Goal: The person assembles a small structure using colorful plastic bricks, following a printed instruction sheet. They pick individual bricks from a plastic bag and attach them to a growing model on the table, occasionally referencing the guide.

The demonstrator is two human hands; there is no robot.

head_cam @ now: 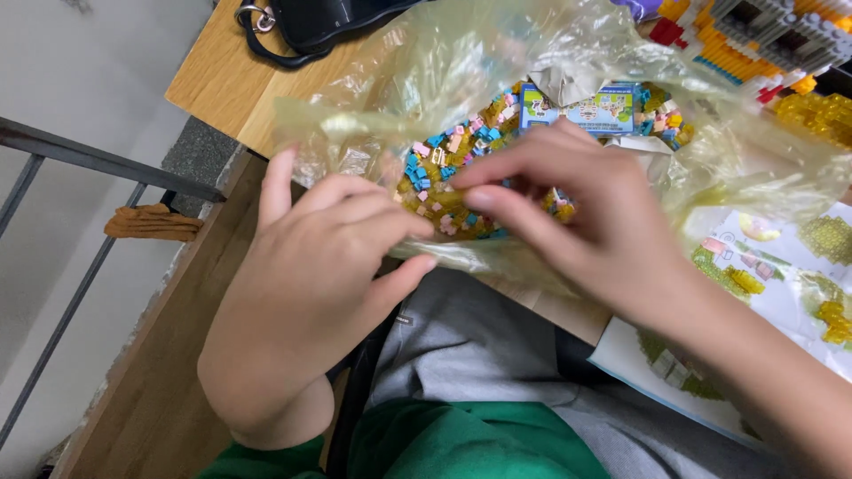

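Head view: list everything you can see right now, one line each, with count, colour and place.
plastic bag: one, clear yellowish, open on the table
small bricks: many, blue, pink and yellow, loose inside the plastic bag
leaflet: one, blue printed, in the bag behind the bricks
instruction sheet: one, white with pictures, right edge of the table
brick model: one, orange, white and red, top right
black bag: one, top left on the table
table: one, wooden
left hand: holds the bag's near edge
right hand: fingertips in the bricks, whether it grips one is hidden
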